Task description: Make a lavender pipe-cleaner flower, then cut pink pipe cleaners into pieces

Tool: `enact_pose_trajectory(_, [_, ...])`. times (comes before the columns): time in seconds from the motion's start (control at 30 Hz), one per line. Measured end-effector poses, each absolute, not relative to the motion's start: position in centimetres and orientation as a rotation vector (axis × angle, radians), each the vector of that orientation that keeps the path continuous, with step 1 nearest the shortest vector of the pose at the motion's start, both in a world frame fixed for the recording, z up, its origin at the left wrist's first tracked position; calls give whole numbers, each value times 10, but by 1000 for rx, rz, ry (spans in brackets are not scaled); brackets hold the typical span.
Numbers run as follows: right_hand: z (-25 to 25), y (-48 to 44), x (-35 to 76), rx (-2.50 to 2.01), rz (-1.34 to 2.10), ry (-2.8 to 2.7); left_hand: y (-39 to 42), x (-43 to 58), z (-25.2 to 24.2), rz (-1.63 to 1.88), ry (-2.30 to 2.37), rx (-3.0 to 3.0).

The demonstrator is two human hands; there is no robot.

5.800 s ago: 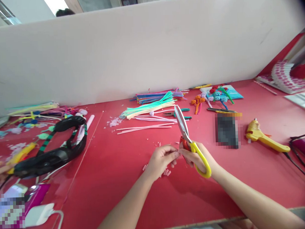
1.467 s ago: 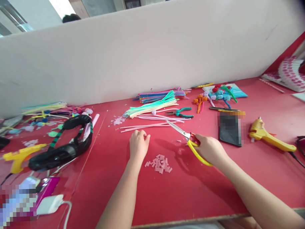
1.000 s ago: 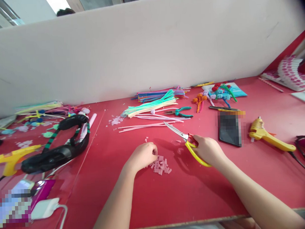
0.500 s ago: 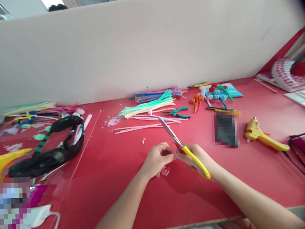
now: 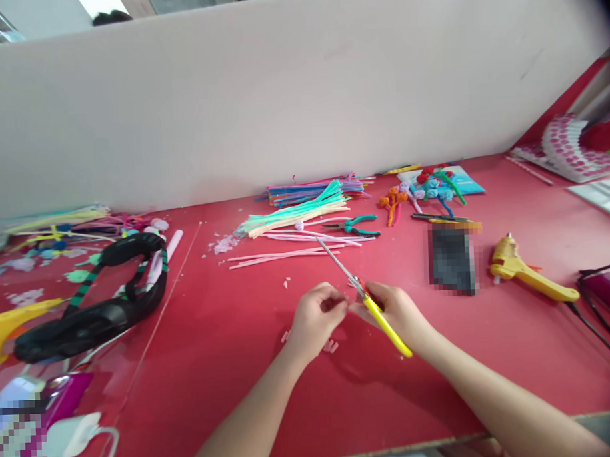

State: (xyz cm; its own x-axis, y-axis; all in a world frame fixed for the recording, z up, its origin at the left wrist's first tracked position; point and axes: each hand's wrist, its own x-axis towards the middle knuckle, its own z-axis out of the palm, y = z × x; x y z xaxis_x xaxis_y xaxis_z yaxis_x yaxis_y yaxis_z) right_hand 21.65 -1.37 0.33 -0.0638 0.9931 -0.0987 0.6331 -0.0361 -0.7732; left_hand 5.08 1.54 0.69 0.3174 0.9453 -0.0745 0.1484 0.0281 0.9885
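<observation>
Yellow-handled scissors (image 5: 387, 325) rest in my right hand (image 5: 395, 312), blades pointing up and to the left. My left hand (image 5: 313, 321) is pinched closed just left of it, fingertips nearly meeting those of the right; whatever lies between them is too small to make out. Small pink cut pieces (image 5: 330, 346) lie on the red table (image 5: 230, 391), partly hidden by my left hand and wrist. Beyond the hands are pink pipe cleaners (image 5: 286, 255) and teal-handled pliers (image 5: 361, 220).
Bundled pipe cleaners (image 5: 299, 212) lie at the back. A yellow glue gun (image 5: 531, 277) with a cord is at the right, near a blurred dark object (image 5: 452, 260). At the left sit a black ring-shaped item (image 5: 88, 326), another yellow tool (image 5: 18, 322) and a white plug (image 5: 75, 436).
The scissors have turned slightly and look narrower, their handle a little further left. My hands have shifted slightly, and more pink pieces show left of my left wrist.
</observation>
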Motion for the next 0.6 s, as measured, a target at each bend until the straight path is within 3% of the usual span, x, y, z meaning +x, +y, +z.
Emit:
enact_pose_trajectory(0.2, [1, -19, 223, -1901, 474, -2032, 28, 37, 4, 1064, 1105, 1195])
enact_pose_trajectory(0.6, [-11, -25, 218, -1902, 324, -2290, 27, 34, 9, 1152, 1027, 1085])
